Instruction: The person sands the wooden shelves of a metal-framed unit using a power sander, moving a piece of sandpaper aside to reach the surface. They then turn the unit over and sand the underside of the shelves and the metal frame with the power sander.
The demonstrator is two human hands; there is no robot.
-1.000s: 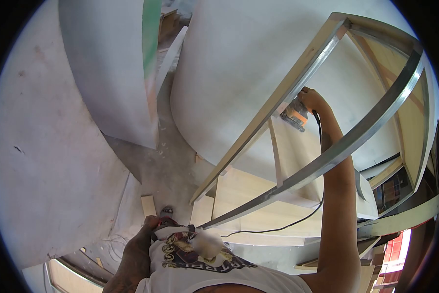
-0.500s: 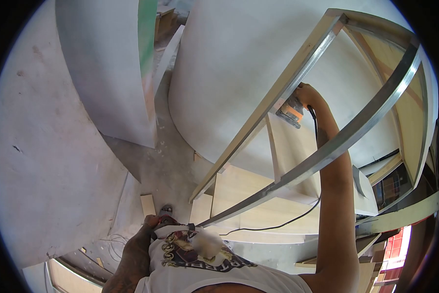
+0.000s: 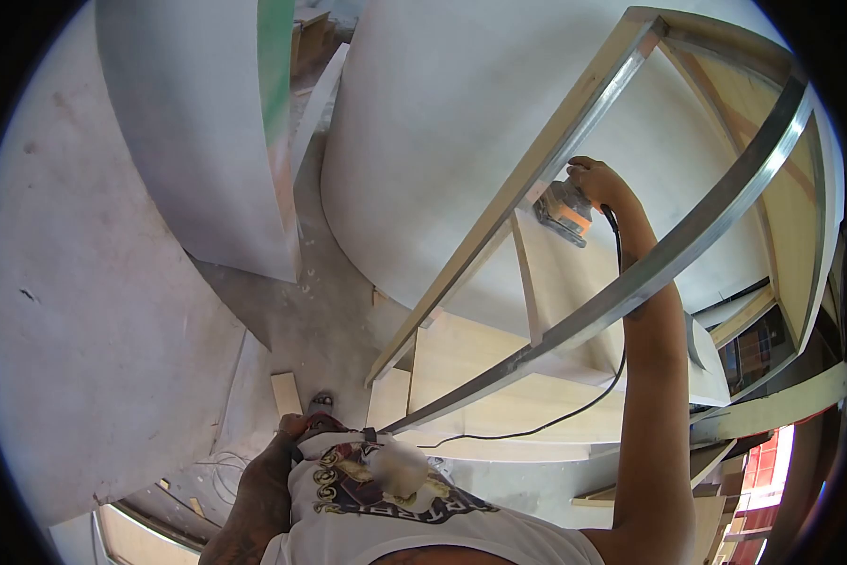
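The sander (image 3: pixel 563 211) sits directly under the right hand (image 3: pixel 595 181), whose fingers wrap over its top, pressing it against the wooden frame rail (image 3: pixel 499 226). Its black cord (image 3: pixel 574 412) trails down beside the forearm. The left hand (image 3: pixel 293 426) rests low at the hip, its grip unclear.

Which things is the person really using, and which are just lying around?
In use:
right hand
sander
its black cord
curved frame rail
left hand, resting at the waist

Just lying about:
wood offcut on the floor
big white curved panel
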